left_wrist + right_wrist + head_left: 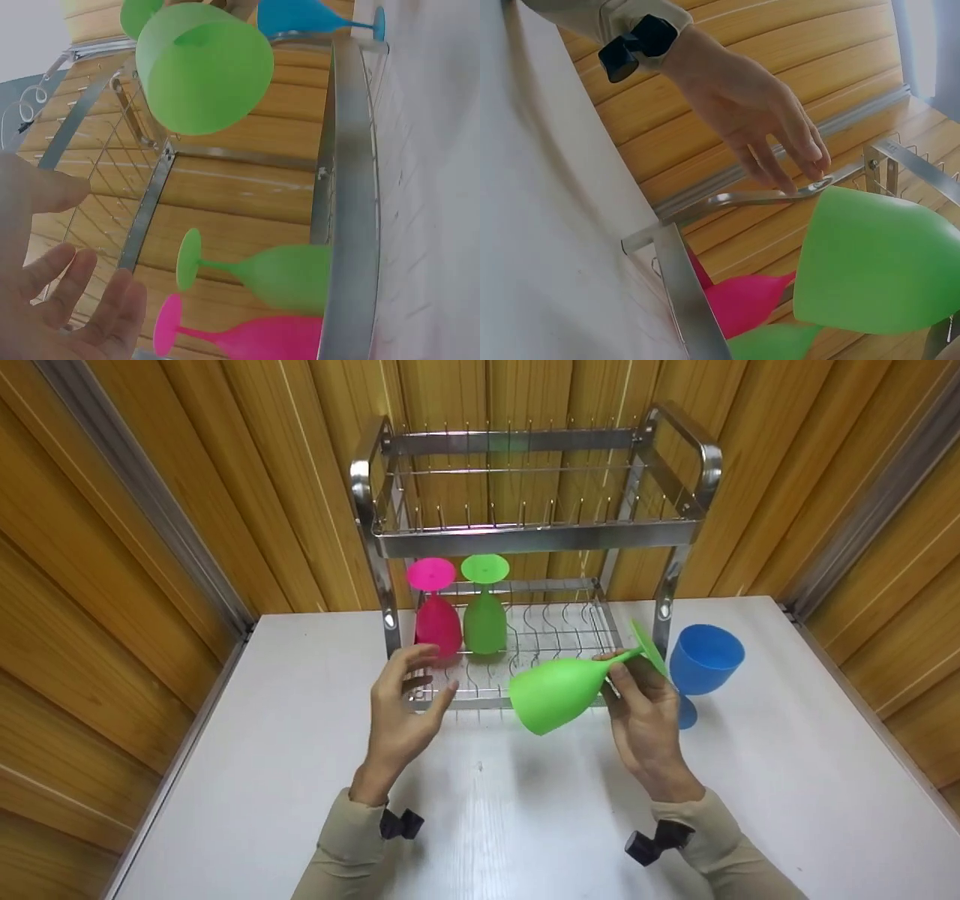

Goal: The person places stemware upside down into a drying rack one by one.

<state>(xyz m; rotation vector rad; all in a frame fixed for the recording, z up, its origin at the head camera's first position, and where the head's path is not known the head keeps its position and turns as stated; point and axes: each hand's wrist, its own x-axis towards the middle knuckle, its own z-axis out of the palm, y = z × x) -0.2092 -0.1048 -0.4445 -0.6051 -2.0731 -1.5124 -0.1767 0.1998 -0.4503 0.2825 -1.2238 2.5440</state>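
My right hand (649,724) pinches a light green goblet (562,694) by its stem near the foot. The goblet is tilted, its bowl pointing left and down, above the table in front of the rack. To the left, my left hand (401,720) hangs with fingers spread and bent, holding nothing, near the rack's front left corner. Behind it, a pink goblet (438,626) and another green goblet (485,622) stand upside down side by side on the lower shelf (547,701). In the left wrist view the held goblet's open mouth (206,75) faces the camera.
A two-tier metal dish rack (532,540) stands against the wooden wall. Its upper tier has upright prongs. A blue goblet (705,660) stands upright on the white table (300,765), right of the rack and close to my right hand.
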